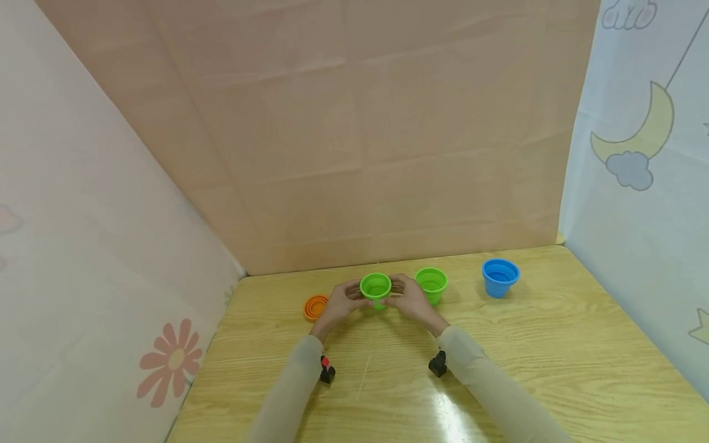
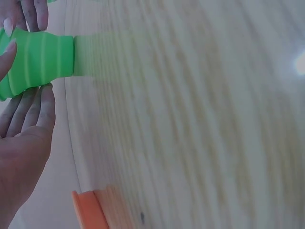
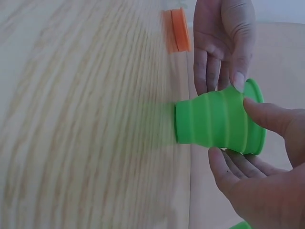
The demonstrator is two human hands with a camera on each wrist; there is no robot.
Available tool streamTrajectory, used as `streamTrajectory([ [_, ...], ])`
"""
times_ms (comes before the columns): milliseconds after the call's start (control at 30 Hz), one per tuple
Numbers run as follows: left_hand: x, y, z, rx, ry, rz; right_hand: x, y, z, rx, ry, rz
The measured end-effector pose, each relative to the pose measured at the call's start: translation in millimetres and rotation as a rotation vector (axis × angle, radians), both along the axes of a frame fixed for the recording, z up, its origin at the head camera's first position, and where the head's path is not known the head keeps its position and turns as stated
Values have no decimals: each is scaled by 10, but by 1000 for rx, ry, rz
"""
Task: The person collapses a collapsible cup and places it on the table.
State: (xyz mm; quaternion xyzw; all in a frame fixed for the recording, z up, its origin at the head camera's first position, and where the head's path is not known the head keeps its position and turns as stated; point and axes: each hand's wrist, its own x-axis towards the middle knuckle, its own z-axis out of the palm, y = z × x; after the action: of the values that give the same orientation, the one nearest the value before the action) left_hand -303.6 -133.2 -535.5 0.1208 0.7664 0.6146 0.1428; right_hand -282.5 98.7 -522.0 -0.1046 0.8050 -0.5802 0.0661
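A green collapsible cup [image 1: 376, 287], pulled out to its full ringed height, stands upright between both hands at the middle of the table. My left hand [image 1: 344, 300] holds its left side, thumb at the front near the rim and fingers along the side and behind. From the opposite side my right hand [image 1: 412, 299] grips it the same way, thumb on the upper wall. In the right wrist view the cup's base [image 3: 183, 122] is at or very near the tabletop; I cannot tell whether it touches.
Left of the hands lies a flattened orange collapsible cup [image 1: 315, 307]. Another expanded green cup [image 1: 431, 283] stands just behind the right hand, and an expanded blue cup [image 1: 500, 278] farther right. A brown sheet [image 1: 388, 135] hangs behind the wooden table [image 1: 382, 400].
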Motion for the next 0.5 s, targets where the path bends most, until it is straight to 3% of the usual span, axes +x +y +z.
streamTrajectory([
  [300, 98, -42, 86, -29, 26, -64, 87, 15, 75, 21, 32, -3],
  [500, 307, -9, 161, -48, 34, -89, 272, 128, 139, -17, 76, 62],
])
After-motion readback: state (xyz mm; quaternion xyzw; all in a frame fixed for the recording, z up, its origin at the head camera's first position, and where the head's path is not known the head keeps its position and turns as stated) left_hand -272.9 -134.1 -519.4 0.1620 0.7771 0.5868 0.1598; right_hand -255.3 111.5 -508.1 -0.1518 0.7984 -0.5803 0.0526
